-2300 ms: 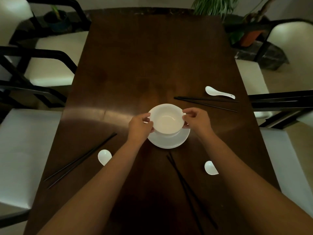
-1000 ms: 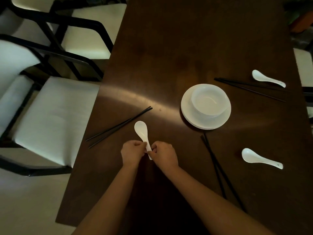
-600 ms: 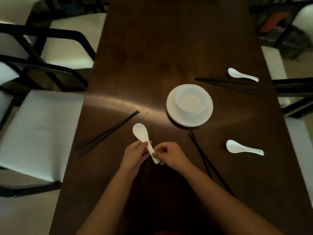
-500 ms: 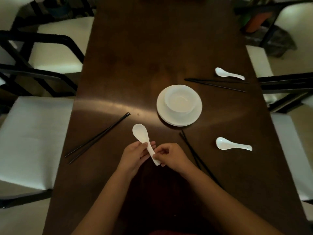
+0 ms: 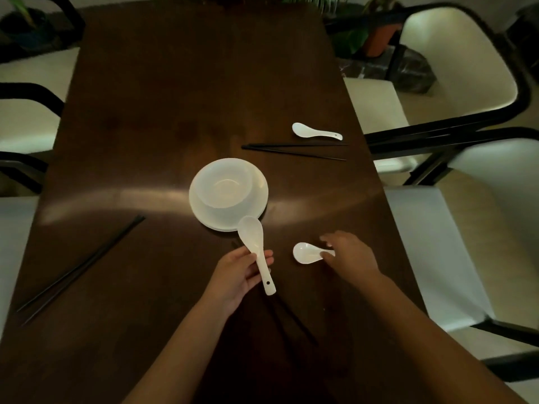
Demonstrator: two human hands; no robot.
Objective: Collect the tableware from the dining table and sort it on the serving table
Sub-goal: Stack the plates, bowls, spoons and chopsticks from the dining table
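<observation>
My left hand (image 5: 237, 272) holds a white ceramic spoon (image 5: 255, 249) by its handle, bowl end raised near the stacked white bowl (image 5: 223, 186) and plate (image 5: 259, 196) at the middle of the dark dining table (image 5: 175, 97). My right hand (image 5: 350, 258) rests on the handle of a second white spoon (image 5: 304, 252) lying on the table, fingers spread over it. A third spoon (image 5: 315, 132) lies farther back on the right, beside a pair of black chopsticks (image 5: 294, 150).
Another black chopstick pair (image 5: 84, 263) lies at the left. A third pair (image 5: 291, 319) lies partly under my left hand. White-cushioned chairs with black frames (image 5: 437, 228) flank both sides. Potted plants (image 5: 376, 36) stand beyond the far right corner.
My right hand let go of the first spoon and moved right onto the second spoon. My left hand carried the first spoon right, toward the plate.
</observation>
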